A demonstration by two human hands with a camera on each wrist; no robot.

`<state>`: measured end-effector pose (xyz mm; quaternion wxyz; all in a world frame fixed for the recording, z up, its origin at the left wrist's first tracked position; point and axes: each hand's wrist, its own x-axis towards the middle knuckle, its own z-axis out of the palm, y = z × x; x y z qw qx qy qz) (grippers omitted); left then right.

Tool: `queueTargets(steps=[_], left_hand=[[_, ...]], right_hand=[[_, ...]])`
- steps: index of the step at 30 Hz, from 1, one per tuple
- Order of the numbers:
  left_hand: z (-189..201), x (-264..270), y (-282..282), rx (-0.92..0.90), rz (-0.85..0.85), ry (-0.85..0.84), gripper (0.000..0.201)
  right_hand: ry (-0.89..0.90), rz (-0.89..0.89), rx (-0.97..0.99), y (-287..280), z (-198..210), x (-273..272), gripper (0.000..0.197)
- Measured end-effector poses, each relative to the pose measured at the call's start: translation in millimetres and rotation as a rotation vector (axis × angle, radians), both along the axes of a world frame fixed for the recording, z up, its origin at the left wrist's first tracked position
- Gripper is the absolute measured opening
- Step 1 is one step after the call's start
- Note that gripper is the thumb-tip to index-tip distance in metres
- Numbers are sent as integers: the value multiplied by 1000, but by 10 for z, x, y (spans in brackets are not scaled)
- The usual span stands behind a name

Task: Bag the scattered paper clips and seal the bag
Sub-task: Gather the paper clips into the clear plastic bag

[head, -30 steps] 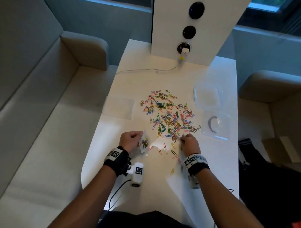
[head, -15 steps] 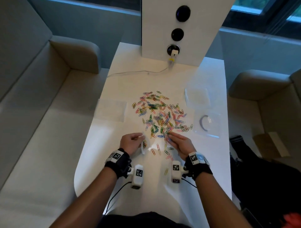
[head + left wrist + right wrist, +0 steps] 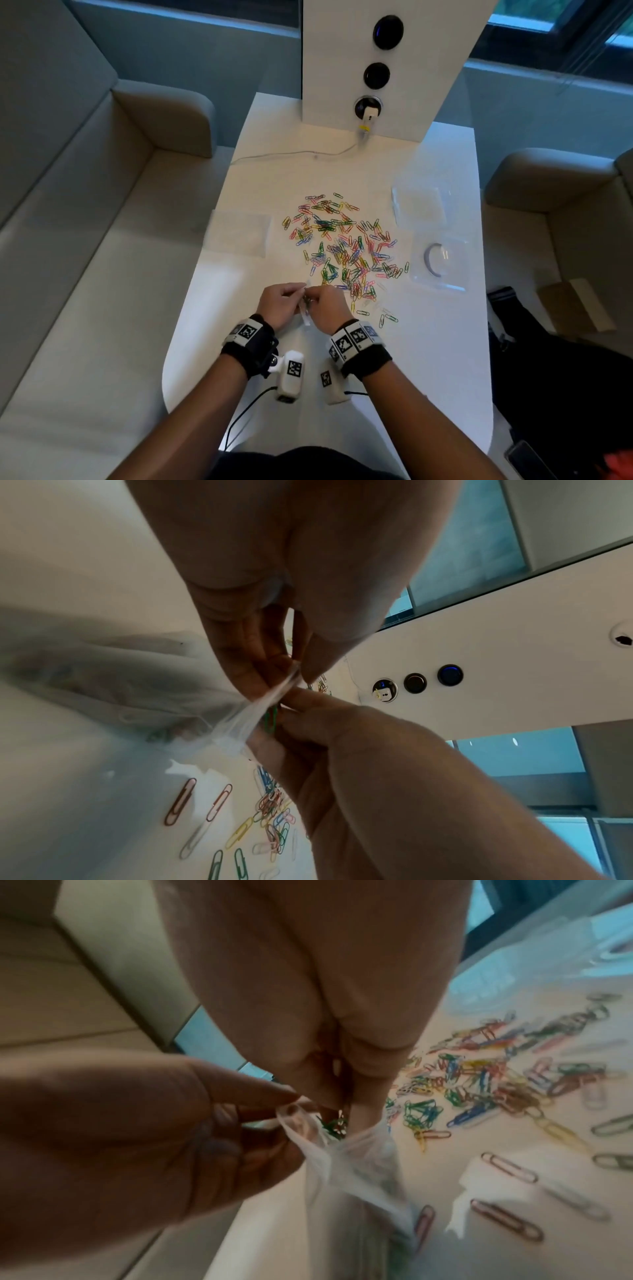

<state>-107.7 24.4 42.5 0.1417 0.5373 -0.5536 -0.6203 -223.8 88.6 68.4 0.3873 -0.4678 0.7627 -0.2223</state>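
A heap of coloured paper clips (image 3: 342, 246) lies spread over the middle of the white table (image 3: 428, 359), with a few strays near its front (image 3: 387, 318). My left hand (image 3: 301, 291) pinches the rim of a small clear bag (image 3: 306, 313) and holds it up just in front of the heap. In the left wrist view its fingers (image 3: 260, 674) pull the bag (image 3: 137, 683) open. My right hand (image 3: 313, 296) meets it at the bag's mouth, pinching green paper clips (image 3: 272, 719). The right wrist view shows these clips (image 3: 334, 1127) at the opening of the bag (image 3: 346, 1167).
Empty clear bags lie at the table's left (image 3: 239, 236) and back right (image 3: 419, 205); another bag with a dark ring (image 3: 438, 262) is at the right. A white cable (image 3: 294, 156) runs to a socket pillar (image 3: 376, 68). Sofa seats flank the table.
My right hand left the heap and moved left to the bag's mouth with clips pinched in it. The left hand kept hold of the bag.
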Motion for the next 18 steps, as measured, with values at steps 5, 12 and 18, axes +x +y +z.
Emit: queueTargets(steps=[5, 12, 18], left_hand=[[-14, 41, -26, -5, 28, 10, 18], [-39, 28, -87, 88, 105, 73, 19], [-24, 97, -124, 109, 129, 80, 19]], right_hand=[[147, 159, 22, -18, 63, -49, 27], [47, -174, -130, -45, 39, -607, 25], [312, -404, 206, -17, -667, -1474, 73]])
